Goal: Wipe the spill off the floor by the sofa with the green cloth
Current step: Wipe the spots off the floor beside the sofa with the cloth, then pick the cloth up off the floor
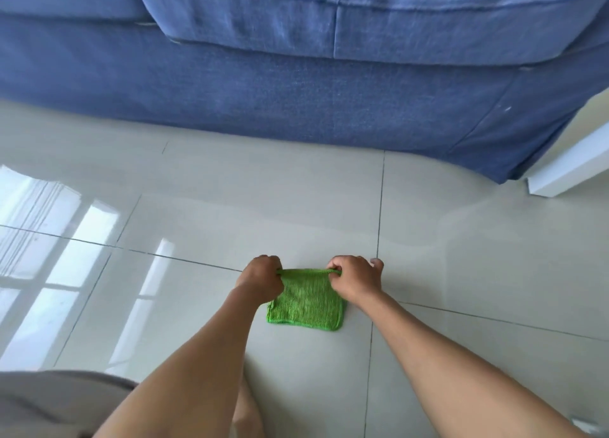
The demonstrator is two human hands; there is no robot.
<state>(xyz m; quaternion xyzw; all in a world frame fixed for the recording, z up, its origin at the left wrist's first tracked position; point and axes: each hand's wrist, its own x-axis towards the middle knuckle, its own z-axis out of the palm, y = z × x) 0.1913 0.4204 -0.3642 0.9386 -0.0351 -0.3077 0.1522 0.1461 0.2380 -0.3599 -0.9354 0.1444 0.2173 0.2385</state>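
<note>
A small square green cloth (304,301) lies on the glossy pale tile floor (230,207), a little in front of the blue sofa (296,91). My left hand (260,281) pinches the cloth's far left corner. My right hand (354,281) pinches the far right corner, with its little finger sticking out. The far edge is lifted and stretched between the two hands, while the near edge rests on the tile. No spill shows on the floor.
The sofa's base runs across the whole back of the view. A white furniture edge (566,170) stands at the right, beside the sofa's corner. My knee in grey fabric (49,401) is at the lower left. Window glare lies on the left tiles.
</note>
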